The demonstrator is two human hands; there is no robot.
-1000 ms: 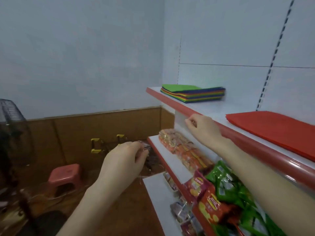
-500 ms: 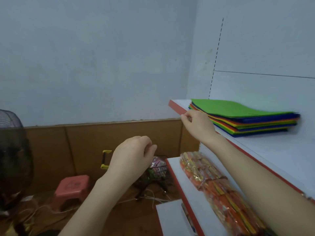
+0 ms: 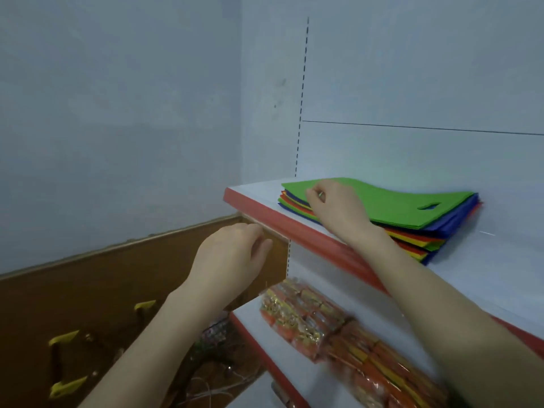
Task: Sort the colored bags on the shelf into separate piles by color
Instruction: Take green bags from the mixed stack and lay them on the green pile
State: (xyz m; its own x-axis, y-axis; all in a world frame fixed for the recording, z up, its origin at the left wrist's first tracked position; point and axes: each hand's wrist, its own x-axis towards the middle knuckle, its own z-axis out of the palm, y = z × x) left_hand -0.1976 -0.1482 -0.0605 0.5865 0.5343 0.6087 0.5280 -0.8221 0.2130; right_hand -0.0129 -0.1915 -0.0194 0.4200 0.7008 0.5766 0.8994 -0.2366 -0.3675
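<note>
1. Your right hand (image 3: 335, 209) has come off the red lip of the shelf (image 3: 294, 228). It now sits on the mixed stack of bags (image 3: 412, 238), centre-right of frame.
2. Its fingers are curled, pinching the top green bag (image 3: 397, 201) at the near-left corner.
3. Your left hand (image 3: 232, 260) still hovers below the lip, loosely curled, empty.
4. Reading: the green bag is likely the next one off the stack.

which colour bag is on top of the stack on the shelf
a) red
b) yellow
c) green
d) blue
c: the green bag lies flat on top of the stack, with blue, red and yellow edges showing beneath it.
</note>
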